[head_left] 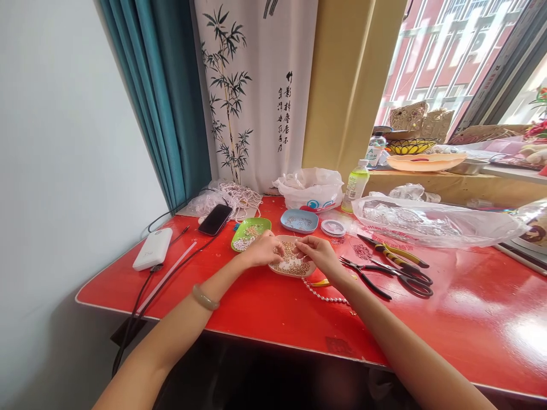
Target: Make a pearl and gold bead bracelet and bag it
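Over a pale dish (294, 271) of small gold beads (291, 250), both hands work close together. My left hand (264, 249) is at the dish's left rim, fingers curled and closed; anything in them is too small to make out. My right hand (317, 254) is above the right side, thumb and forefinger pinched on something tiny that I cannot identify. A strand of pearl-like beads (322, 297) runs from the dish's front edge to under my right forearm. Behind my left hand sits a green dish (261, 223) with white and gold beads.
A blue dish (299, 221) and a round clear case (333, 228) stand behind. To the right lie black-handled pliers (370, 278), scissors (416, 283) and yellow-black pliers (397, 253). Plastic bags (310, 191), a bottle (355, 185), a phone (215, 219) and a power bank (152, 249) surround the red table (265, 307).
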Demonstrator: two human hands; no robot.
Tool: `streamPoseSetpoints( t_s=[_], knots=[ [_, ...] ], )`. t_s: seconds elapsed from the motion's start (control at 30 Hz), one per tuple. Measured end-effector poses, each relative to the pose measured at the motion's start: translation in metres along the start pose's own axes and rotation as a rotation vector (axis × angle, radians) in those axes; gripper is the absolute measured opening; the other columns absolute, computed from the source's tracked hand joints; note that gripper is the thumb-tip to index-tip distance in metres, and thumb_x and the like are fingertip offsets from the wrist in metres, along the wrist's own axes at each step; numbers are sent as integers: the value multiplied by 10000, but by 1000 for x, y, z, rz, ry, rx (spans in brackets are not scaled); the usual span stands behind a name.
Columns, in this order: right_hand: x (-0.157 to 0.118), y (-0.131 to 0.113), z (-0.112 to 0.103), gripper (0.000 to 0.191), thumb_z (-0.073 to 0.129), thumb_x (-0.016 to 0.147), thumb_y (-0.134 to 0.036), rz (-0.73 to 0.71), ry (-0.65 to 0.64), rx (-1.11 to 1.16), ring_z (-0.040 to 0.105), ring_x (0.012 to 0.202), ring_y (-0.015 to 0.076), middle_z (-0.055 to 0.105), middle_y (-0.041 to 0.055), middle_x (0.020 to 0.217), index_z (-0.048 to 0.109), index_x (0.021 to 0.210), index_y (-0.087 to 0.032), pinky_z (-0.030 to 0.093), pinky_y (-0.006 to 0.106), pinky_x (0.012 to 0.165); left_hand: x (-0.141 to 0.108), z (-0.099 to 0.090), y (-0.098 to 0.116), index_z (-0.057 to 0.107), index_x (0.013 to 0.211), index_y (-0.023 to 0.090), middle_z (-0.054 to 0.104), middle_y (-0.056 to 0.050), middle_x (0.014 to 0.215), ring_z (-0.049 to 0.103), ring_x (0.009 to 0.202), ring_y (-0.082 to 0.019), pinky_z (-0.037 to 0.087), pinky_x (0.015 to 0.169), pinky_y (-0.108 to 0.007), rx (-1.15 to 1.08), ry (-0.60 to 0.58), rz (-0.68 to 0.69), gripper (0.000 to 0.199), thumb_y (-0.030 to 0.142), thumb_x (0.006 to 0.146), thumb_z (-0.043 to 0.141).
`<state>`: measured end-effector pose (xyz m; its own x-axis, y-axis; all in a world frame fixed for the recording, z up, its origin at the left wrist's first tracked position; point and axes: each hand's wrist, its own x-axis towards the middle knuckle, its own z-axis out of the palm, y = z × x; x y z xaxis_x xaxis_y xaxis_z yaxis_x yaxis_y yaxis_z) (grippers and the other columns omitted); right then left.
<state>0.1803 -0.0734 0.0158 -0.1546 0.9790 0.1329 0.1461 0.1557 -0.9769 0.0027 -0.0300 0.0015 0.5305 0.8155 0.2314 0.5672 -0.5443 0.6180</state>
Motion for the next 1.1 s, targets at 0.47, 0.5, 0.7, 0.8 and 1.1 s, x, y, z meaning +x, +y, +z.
streamPoseSetpoints(
  t_s=[0.47, 0.5, 0.7, 0.8, 1.1],
  knots=[
    [2, 2, 0, 197, 562, 678, -347, 4, -15, 8, 525, 498, 73, 600, -2, 620, 538, 655, -152, 379, 197, 466, 3, 2, 1, 633, 640, 159, 594, -55, 731, 464, 911, -242, 326, 819, -343, -72, 39, -93, 97, 247, 610, 606],
    [2, 2, 1, 199, 562, 678, -348, 2, -21, 7, 522, 496, 72, 599, -2, 619, 542, 653, -152, 375, 196, 464, 4, 1, 1, 627, 658, 153, 598, -53, 734, 481, 883, -229, 341, 801, -330, -120, 55, -90, 112, 255, 627, 593],
    [-2, 0, 3, 197, 555, 685, -340, -3, -69, -6, 499, 479, 70, 600, 3, 601, 559, 642, -147, 363, 197, 460, 8, -1, 4, 593, 748, 108, 608, -45, 709, 537, 650, -139, 403, 624, -255, -464, 102, -105, 200, 289, 667, 569],
    [-3, 0, 4, 203, 554, 689, -334, -3, -85, -18, 487, 472, 70, 596, 6, 588, 559, 624, -141, 363, 200, 464, 8, -2, 8, 587, 738, 101, 607, -43, 709, 536, 642, -124, 401, 621, -245, -613, 144, -111, 212, 296, 654, 593],
    [-3, 0, 6, 199, 557, 695, -343, -16, -120, -28, 467, 457, 76, 569, -18, 531, 573, 657, -148, 353, 207, 462, 6, -1, 13, 591, 713, 105, 601, -33, 701, 537, 653, -111, 400, 645, -244, -893, 182, -131, 230, 269, 577, 679]
  ],
)
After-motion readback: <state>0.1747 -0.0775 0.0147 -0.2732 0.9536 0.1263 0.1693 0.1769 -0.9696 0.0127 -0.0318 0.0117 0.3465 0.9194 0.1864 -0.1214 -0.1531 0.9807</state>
